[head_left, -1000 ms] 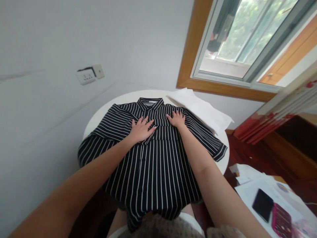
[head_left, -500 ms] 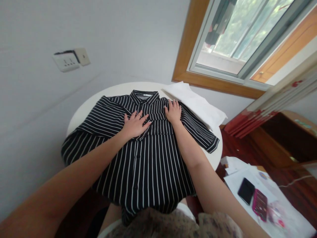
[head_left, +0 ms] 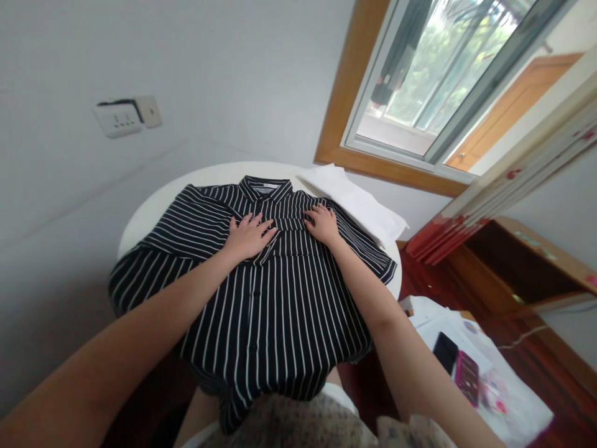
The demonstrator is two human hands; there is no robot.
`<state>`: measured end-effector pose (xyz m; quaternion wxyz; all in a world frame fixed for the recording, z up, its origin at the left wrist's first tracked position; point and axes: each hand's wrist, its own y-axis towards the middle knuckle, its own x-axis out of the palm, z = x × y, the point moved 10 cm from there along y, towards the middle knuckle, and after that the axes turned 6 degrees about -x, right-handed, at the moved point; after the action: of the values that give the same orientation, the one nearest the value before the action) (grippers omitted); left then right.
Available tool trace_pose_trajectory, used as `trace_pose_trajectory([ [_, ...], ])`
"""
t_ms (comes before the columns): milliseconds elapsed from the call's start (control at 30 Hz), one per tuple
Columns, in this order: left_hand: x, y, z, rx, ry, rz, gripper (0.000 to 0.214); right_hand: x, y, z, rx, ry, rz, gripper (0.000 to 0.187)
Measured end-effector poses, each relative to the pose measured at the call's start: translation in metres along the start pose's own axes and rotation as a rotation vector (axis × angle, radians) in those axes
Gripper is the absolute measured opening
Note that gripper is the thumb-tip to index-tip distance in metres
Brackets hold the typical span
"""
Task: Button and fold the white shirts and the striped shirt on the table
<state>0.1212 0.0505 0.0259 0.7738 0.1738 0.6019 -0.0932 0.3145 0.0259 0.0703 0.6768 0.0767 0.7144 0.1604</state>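
A black shirt with white stripes [head_left: 284, 311] lies spread face up on a round white table [head_left: 140, 214], its collar toward the wall. Its lower hem hangs over the near edge by my lap. Flat on the chest, left of centre, rests my left hand [head_left: 247, 238], fingers spread. My right hand [head_left: 323, 224] lies on the cloth near the right shoulder, its fingers slightly bent and apart. Creases run across the chest between the two hands. Neither hand grips the fabric.
A folded white sheet [head_left: 354, 199] lies at the table's back right. Lower right, a covered stand [head_left: 517, 404] carries papers, a black phone [head_left: 446, 353] and a pink-edged device [head_left: 467, 377]. The wall has a socket [head_left: 119, 118]; a wood-framed window [head_left: 396, 168] is at right.
My right hand has slid slightly toward me, its fingers more bent. My left hand stays on the chest. The whole view has shifted a little to the right.
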Motion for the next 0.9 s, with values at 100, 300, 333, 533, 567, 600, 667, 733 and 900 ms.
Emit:
trace_pose_trajectory([
  [100,-0.001,0.001,-0.003,-0.002,-0.029,0.027,0.059,-0.039,-0.042,0.015,0.018,-0.044,0.029,0.034],
  [300,-0.008,-0.002,-0.003,-0.011,-0.042,0.115,0.054,-0.088,-0.159,0.118,0.448,-0.268,-0.115,0.037],
  [333,-0.008,-0.002,-0.002,-0.011,-0.036,0.119,0.054,-0.092,-0.176,0.133,0.519,-0.316,-0.134,0.039],
  [533,-0.009,-0.006,0.003,-0.001,0.008,0.127,0.054,-0.067,-0.220,0.176,0.685,-0.261,-0.250,0.047],
  [567,-0.010,-0.007,0.004,0.005,0.009,0.126,0.054,-0.061,-0.219,0.177,0.674,-0.210,-0.248,0.042],
  [600,-0.011,-0.007,0.004,0.007,0.011,0.117,0.054,-0.057,-0.218,0.178,0.660,-0.156,-0.239,0.036],
  [667,-0.010,-0.006,0.004,0.001,0.015,0.067,0.056,-0.057,-0.212,0.178,0.635,-0.054,-0.193,0.024],
  [733,-0.010,-0.006,0.004,-0.022,0.021,0.006,0.056,-0.069,-0.204,0.175,0.613,0.025,-0.087,0.017],
  [900,-0.024,-0.017,0.012,-0.016,-0.033,0.067,0.057,-0.129,-0.166,0.150,0.492,0.197,0.234,0.017],
])
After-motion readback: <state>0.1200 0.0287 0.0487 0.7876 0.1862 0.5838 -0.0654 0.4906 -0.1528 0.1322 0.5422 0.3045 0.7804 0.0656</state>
